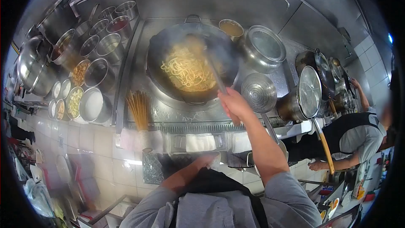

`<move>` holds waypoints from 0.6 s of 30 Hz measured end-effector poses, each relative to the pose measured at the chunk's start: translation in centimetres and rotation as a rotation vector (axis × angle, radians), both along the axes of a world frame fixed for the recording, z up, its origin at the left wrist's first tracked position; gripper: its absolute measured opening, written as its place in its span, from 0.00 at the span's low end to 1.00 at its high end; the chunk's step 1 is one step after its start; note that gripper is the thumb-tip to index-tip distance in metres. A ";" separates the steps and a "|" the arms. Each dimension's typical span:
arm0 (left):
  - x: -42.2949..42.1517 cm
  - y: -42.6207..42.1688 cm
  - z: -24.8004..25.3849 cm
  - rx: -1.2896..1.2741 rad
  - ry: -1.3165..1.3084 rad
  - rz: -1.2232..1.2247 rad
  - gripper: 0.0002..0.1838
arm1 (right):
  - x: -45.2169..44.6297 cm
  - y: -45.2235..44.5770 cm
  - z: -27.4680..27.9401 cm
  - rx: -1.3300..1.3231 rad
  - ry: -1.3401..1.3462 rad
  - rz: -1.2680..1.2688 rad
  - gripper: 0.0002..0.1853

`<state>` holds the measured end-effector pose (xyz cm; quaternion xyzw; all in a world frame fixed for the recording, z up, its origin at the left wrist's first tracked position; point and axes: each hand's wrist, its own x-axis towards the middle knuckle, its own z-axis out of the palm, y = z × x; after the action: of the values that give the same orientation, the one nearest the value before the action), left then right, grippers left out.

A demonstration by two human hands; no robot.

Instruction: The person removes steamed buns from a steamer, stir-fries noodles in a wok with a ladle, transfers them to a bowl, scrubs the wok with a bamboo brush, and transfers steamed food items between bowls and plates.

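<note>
A large dark wok (pixel 154 59) sits on the steel range, with pale thick noodles (pixel 185 69) in yellowish liquid and steam rising. My right hand (pixel 235 104) is wrapped round the handle of a long wok ladle (pixel 215 71). The ladle's head lies toward the far side of the wok, blurred by steam. My left hand (pixel 207 161) is low in front of my apron, near the range's front edge. Its fingers are hard to make out, with something whitish beside them. A bamboo wok brush (pixel 138 109) stands left of the wok.
Several steel pots of ingredients (pixel 93 104) stand at left. Right of the wok are a lidded pot (pixel 265 48), a perforated strainer (pixel 258 93) and a wire skimmer (pixel 310 93). Folded white cloths (pixel 200 142) lie along the front edge. A co-worker (pixel 350 137) stands at far right.
</note>
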<state>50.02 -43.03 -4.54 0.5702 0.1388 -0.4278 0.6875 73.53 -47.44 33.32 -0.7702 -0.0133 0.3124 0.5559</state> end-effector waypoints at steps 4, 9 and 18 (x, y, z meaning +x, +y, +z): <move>-0.8 0.0 -1.4 0.052 -0.089 0.016 0.27 | 0.6 -3.7 3.2 0.152 0.082 0.075 0.15; -1.2 0.5 -3.6 0.237 -0.197 -0.058 0.20 | 5.2 -0.7 0.1 0.024 -0.089 -0.012 0.14; 1.9 2.2 -2.5 0.165 -0.026 -0.139 0.16 | -1.0 -4.3 2.6 -0.554 -0.542 0.486 0.25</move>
<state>51.92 -40.80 -7.02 0.6388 0.1247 -0.4538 0.6086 72.49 -51.74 35.89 -0.9182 -0.2547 0.2128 0.2160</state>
